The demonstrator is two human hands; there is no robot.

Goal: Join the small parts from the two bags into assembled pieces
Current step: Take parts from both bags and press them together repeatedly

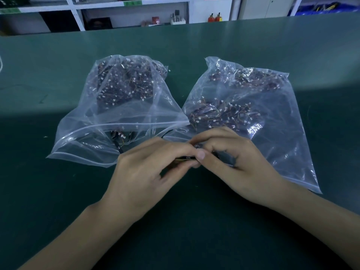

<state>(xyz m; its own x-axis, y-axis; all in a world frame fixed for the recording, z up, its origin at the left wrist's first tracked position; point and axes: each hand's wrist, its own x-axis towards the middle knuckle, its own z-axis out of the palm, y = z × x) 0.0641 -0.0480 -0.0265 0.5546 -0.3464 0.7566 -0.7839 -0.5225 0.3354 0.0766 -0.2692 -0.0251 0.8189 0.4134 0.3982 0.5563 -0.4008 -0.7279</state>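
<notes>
On the green bench (58, 191) in front of us, two clear plastic bags lie side by side, mouths toward us so we can reach in: the left bag (116, 106) and the right bag (253, 106), both full of small dark parts with thin wires and white plugs. Our left hand (148, 168) and right hand (239, 162) meet just before the bags, fingertips pinched together on a small dark part (187, 158), probably pressing two pieces into one. Both wrists angle inward, forearms low over the bench.
</notes>
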